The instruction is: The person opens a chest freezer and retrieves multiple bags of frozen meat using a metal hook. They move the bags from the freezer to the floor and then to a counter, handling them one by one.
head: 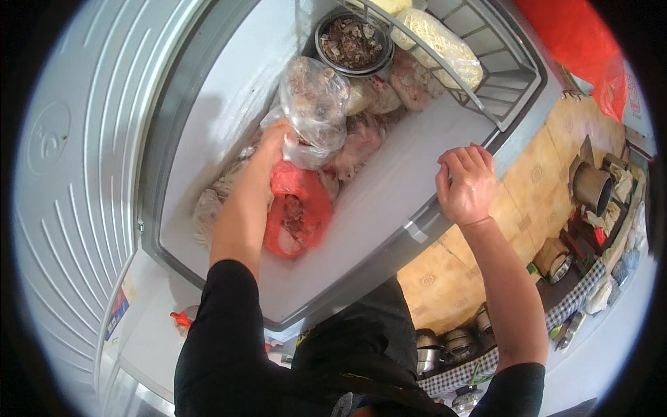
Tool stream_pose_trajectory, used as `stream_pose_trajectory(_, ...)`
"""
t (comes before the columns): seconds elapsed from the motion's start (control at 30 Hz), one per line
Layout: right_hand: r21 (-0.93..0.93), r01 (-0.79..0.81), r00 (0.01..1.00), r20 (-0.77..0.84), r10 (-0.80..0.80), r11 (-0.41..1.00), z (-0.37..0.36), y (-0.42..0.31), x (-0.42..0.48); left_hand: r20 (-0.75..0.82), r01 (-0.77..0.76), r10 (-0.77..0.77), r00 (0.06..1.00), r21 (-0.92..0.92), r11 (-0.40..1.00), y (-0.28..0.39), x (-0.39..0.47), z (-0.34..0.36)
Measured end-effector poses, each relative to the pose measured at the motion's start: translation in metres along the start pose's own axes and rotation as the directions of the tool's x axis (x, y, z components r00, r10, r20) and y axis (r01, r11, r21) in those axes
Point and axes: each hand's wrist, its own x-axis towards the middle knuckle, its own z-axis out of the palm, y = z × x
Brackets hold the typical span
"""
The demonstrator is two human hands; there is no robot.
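Note:
My left hand (278,139) reaches down into an open chest freezer and grips the side of a clear plastic bag (315,96) of frozen food. Just below that hand lies a red plastic bag (299,208), its mouth showing dark frozen pieces inside. More bagged, pinkish frozen food (359,146) is packed beside and beneath the clear bag. My right hand (466,182) is curled over the near rim of the freezer (419,224). The fingertips of my left hand are partly hidden by the clear bag.
A dark bowl of brown food pieces (351,44) sits at the far end. A wire basket (484,78) hangs there, with a bag of pale noodle-like strands (440,47). The raised freezer lid (78,172) stands left. Pots (458,344) lie beyond the tiled floor (432,276).

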Motion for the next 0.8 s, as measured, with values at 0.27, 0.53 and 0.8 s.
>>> stream_pose_trajectory(0.27, -0.012, 0.016, 1.000, -0.024, -0.017, 1.000, 0.003, 0.002, -0.002, -0.274, 0.001, 0.032, 0.961, 0.119, 0.993, 0.022, -0.095, 0.050)
stream_pose_trajectory(0.53, -0.032, 0.006, 0.999, -0.039, -0.007, 0.999, 0.000, 0.005, -0.005, -0.236, -0.201, 0.168, 0.957, -0.123, 0.972, 0.090, -0.246, 0.046)
stream_pose_trajectory(0.8, -0.058, 0.024, 0.999, -0.041, -0.026, 0.998, 0.004, 0.007, -0.007, -0.401, -0.169, 0.048, 0.915, -0.272, 0.947, 0.106, -0.467, -0.012)
